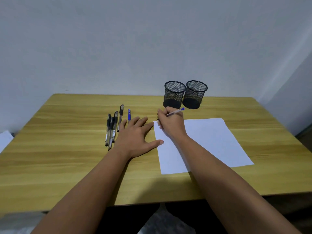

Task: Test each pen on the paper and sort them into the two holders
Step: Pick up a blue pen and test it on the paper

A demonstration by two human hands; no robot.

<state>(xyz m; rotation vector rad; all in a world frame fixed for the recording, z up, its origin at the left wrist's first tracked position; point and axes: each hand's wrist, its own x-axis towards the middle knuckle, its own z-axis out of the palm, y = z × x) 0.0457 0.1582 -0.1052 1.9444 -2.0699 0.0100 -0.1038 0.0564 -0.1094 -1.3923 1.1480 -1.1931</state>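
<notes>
My right hand (170, 123) grips a clear pen with a blue end (175, 112), its tip down at the far left corner of the white paper (211, 141). My left hand (136, 137) lies flat with spread fingers, its thumb and forefinger touching the paper's left edge. Several black-capped pens (112, 129) and a blue pen (129, 114) lie in a row on the table just left of that hand. Two black mesh holders, one on the left (173, 94) and one on the right (195, 94), stand side by side behind the paper; both look empty.
The wooden table (67, 157) runs up to a plain wall at the back. White sheets (5, 139) show beyond the table's left edge. The near table edge crosses under my forearms.
</notes>
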